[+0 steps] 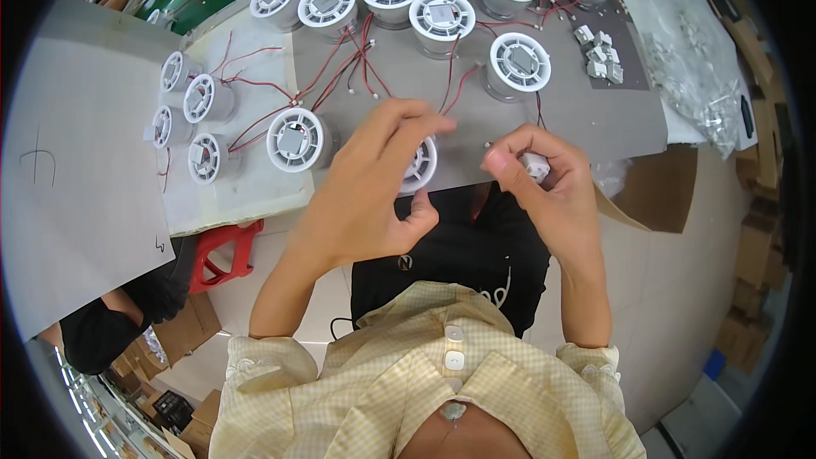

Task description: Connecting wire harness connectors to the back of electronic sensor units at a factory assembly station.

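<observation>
My left hand (pixel 361 183) curves around a round white lamp housing (pixel 422 163) at the table's front edge. Its thumb is at the lower rim and its fingers reach over the top, hiding much of the housing. My right hand (pixel 557 183), just to the right, is closed on a small white plastic block (pixel 535 167); whether more lie in the palm cannot be seen. Left of my left hand stands another lamp housing (pixel 295 141) with a square grey piece in its middle. A similar housing (pixel 519 65) with wires stands beyond my right hand.
Several more lamp housings (pixel 441 19) with red and black wires (pixel 365 55) crowd the far side and left of the grey table (pixel 586 123). Small white blocks (pixel 603 55) lie piled at the right, beside a clear plastic bag (pixel 688 59). An open carton (pixel 659 191) stands below the right edge.
</observation>
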Demonstrator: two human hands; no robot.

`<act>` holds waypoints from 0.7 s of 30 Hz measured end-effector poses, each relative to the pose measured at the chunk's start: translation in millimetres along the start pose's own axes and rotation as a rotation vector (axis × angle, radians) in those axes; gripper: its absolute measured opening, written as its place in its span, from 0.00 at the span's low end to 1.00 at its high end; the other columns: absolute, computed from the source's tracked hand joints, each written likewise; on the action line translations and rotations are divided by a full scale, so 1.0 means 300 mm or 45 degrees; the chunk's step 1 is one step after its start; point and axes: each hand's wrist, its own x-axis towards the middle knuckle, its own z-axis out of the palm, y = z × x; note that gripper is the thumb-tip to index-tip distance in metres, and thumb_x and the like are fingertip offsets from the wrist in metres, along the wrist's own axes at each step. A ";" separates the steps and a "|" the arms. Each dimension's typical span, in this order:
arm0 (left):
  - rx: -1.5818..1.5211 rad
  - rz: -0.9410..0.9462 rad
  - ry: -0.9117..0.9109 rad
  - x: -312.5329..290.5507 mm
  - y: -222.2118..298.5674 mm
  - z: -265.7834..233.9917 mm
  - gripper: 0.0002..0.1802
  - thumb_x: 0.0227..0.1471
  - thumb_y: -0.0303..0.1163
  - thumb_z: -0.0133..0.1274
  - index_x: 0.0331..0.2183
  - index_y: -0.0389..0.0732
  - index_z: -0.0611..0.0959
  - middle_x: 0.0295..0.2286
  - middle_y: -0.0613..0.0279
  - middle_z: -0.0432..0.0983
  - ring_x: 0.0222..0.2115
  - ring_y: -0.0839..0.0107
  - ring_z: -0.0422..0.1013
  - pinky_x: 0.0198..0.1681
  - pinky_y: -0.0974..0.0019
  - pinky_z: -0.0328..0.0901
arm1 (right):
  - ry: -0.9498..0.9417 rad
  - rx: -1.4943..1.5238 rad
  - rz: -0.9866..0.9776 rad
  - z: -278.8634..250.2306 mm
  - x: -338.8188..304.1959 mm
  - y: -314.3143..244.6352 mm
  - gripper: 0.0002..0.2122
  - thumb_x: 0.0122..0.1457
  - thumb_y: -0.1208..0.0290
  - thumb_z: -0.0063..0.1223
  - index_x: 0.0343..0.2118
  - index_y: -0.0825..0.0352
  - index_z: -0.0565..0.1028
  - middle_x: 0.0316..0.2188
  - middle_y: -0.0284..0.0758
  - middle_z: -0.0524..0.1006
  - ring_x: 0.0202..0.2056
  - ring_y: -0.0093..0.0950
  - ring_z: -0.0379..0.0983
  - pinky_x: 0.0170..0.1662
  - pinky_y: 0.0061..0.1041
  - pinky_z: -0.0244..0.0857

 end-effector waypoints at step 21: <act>0.588 0.269 0.065 0.115 -0.028 0.028 0.21 0.39 0.18 0.53 0.40 0.40 0.81 0.31 0.61 0.75 0.36 0.61 0.71 0.44 0.58 0.62 | -0.035 0.662 -0.182 -0.158 0.003 0.027 0.21 0.70 0.61 0.39 0.55 0.73 0.69 0.32 0.29 0.67 0.26 0.16 0.56 0.32 0.16 0.55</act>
